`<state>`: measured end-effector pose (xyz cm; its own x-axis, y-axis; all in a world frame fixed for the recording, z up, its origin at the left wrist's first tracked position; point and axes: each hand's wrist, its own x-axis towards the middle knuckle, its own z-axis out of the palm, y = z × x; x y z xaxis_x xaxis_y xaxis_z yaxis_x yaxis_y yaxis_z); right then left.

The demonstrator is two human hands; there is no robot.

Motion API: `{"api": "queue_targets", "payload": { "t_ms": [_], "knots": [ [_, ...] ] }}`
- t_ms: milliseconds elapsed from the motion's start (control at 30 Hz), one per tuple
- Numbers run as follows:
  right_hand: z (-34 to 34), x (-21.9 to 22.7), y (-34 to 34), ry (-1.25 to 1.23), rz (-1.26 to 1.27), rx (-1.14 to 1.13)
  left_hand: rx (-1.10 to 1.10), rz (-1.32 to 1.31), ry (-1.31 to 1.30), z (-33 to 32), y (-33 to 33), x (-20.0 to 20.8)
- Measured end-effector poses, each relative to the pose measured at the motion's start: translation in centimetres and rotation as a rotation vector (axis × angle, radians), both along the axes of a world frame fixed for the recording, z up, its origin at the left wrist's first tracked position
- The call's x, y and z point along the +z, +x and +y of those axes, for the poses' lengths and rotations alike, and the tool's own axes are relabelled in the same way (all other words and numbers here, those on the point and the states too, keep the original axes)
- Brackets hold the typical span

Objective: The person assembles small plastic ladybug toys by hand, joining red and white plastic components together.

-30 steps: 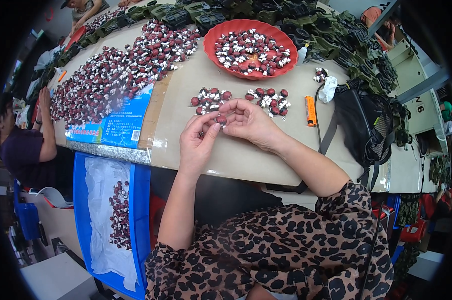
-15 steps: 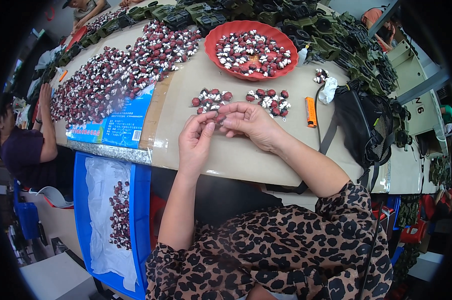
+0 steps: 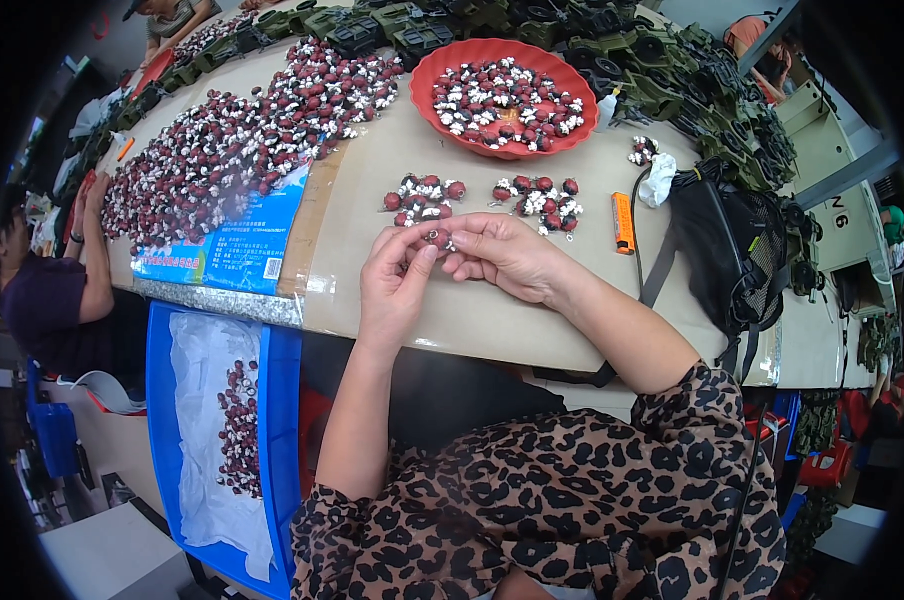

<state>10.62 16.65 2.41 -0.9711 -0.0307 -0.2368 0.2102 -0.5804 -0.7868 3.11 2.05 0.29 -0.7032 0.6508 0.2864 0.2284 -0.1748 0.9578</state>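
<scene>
Above the table's near edge, my left hand (image 3: 397, 275) pinches a small round dark-red piece (image 3: 439, 238) between thumb and fingertips. My right hand (image 3: 517, 255) meets it from the other side, its thumb and fingers closed against the same piece; most of that piece is hidden by the fingers. Just beyond lie two small clusters of red, black and white round pieces, a left cluster (image 3: 418, 193) and a right cluster (image 3: 544, 203). Farther off, a red scalloped bowl (image 3: 422, 112) holds many more of them.
A big heap of these pieces (image 3: 222, 150) covers the table's left side, partly over a blue printed sheet (image 3: 227, 262). Dark green toy vehicles (image 3: 662, 75) line the back. At right are an orange box (image 3: 623, 224) and a black bag (image 3: 727, 240). A blue bin (image 3: 280, 420) stands below left.
The dark-red piece shows more plainly between my fingertips, and my hands have shifted slightly. At far left, another person's raised hands have moved a little.
</scene>
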Motion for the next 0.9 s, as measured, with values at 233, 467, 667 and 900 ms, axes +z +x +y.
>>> {"api": "queue_targets", "payload": {
  "t_ms": [233,467,667,900],
  "knots": [
    [0.0,-0.4,0.0,-0.006,-0.012,0.000,0.007,-0.038,0.066,0.4,0.1,-0.2],
    [-0.2,-0.2,0.0,0.020,0.007,-0.016,-0.028,-0.094,0.074,0.3,0.0,-0.4],
    [-0.7,0.0,-0.4,0.370,0.029,-0.048,0.027,-0.320,0.231,-0.6,-0.8,-0.5],
    [-2.4,-0.9,-0.8,1.452,0.468,-0.210,0.030,-0.740,0.612,-1.4,-1.6,-0.2]
  ]
}}
